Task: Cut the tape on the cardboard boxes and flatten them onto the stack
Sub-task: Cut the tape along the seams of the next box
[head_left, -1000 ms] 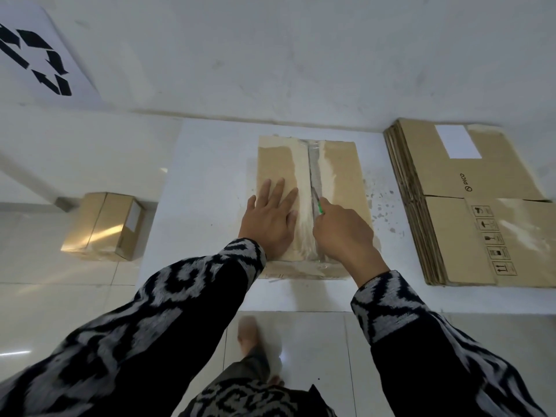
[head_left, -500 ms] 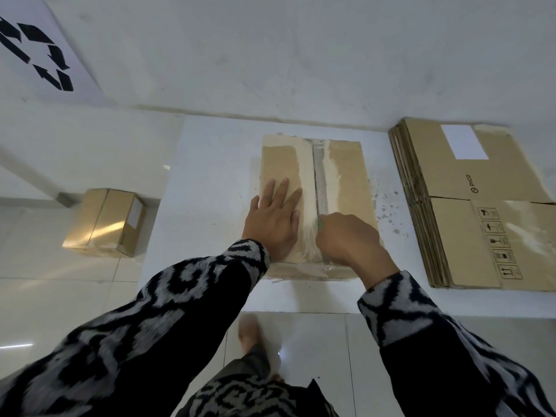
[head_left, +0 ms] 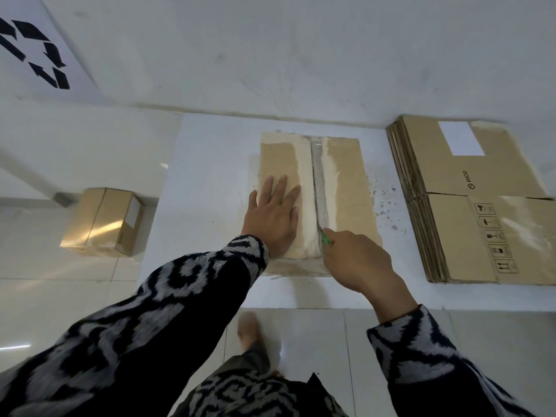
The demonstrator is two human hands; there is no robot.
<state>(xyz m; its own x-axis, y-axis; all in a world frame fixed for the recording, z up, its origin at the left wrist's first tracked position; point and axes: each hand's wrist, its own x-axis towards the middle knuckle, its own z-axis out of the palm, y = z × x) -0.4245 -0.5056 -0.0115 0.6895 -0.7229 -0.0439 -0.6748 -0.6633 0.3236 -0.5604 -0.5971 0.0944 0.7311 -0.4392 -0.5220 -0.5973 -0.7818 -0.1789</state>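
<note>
Your left hand [head_left: 272, 218] lies flat, fingers straight, on the box [head_left: 349, 188] at the middle of the tabletop [head_left: 210, 164], while your right hand [head_left: 356, 260] grips a green cutter [head_left: 325, 237] at the near end of the tape [head_left: 319, 182], the stack [head_left: 469, 206] to the right.

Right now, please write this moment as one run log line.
step: cutting tape | left hand: flat on box | right hand: grips green cutter at tape seam near end | flattened stack: right
</note>
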